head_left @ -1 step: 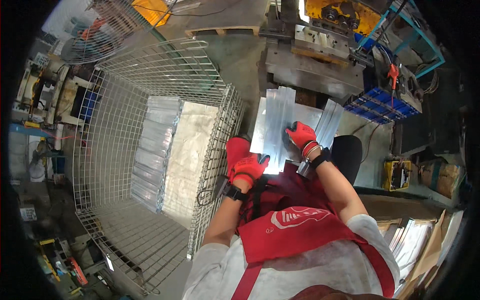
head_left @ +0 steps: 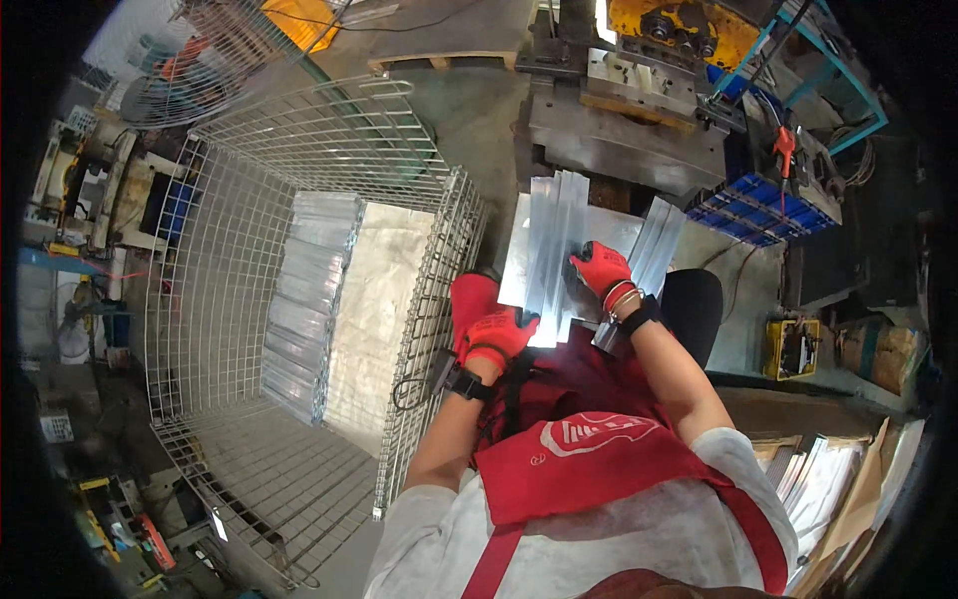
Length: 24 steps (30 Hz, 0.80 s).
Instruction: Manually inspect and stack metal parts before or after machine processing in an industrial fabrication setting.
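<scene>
A ribbed silver metal profile [head_left: 555,250] lies lengthwise in front of me, over a flat, shiny metal sheet [head_left: 516,265]. My left hand [head_left: 501,334], in a red glove with dark fingertips, is closed at the near left edge of the profile. On its right edge, a little farther up, is my right hand [head_left: 602,268], gloved alike, with curled fingers. The fingertips of both hands are partly hidden against the metal. To the right of my right hand, more silver profiles [head_left: 656,245] rest on the sheet.
At left stands a wire mesh basket [head_left: 439,270] holding stacked metal profiles [head_left: 311,290] beside a pale cloth-like sheet [head_left: 379,309]. A heavy press machine [head_left: 629,140] is ahead, with a blue crate [head_left: 763,210] to its right. An open cardboard box [head_left: 848,499] with metal strips sits at lower right.
The profile between my hands has rolled slightly, so several ridges now show where a broad flat face was. Both hands stay nearly in place.
</scene>
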Each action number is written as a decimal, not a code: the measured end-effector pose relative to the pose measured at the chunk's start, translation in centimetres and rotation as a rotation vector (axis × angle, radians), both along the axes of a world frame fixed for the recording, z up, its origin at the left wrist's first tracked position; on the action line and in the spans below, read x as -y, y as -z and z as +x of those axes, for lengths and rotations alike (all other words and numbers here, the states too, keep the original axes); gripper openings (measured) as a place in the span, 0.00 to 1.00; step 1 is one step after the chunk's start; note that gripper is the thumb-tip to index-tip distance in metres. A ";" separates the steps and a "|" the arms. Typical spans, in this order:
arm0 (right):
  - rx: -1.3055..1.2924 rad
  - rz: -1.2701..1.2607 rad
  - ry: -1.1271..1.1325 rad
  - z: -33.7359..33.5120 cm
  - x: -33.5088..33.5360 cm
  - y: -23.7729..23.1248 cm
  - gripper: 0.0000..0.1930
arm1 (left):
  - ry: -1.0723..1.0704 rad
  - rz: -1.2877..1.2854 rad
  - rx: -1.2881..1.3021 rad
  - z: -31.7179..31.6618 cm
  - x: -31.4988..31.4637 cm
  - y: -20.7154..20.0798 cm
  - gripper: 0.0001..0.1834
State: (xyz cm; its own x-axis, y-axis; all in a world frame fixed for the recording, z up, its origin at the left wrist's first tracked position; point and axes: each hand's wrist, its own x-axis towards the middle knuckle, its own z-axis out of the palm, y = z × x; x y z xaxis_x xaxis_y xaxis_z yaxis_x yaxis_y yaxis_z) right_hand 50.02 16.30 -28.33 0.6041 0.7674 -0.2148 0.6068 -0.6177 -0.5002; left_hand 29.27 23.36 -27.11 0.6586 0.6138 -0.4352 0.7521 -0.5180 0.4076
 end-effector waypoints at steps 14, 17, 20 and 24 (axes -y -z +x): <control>-0.183 0.370 0.160 0.2 2.4 -0.8 0.21 | 0.099 0.060 -0.053 0.5 0.9 -1.5 0.25; 0.195 0.309 0.331 3.1 5.1 -2.4 0.31 | 0.062 0.097 0.163 0.1 1.1 -1.8 0.23; 0.367 -0.149 0.434 5.6 6.3 -3.7 0.45 | 0.140 0.065 0.169 1.3 1.8 -2.0 0.21; 0.265 -0.479 0.381 8.0 6.7 -1.5 0.49 | 0.222 0.056 0.232 3.3 3.9 -2.5 0.22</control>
State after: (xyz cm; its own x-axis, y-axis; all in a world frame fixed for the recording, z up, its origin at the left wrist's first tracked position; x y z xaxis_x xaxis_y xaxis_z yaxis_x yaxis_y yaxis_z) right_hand 58.02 9.62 -26.81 0.8934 0.3464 -0.2860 0.3666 -0.9302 0.0184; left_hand 32.54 19.48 -24.60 0.8567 0.4630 -0.2276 0.5088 -0.6852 0.5213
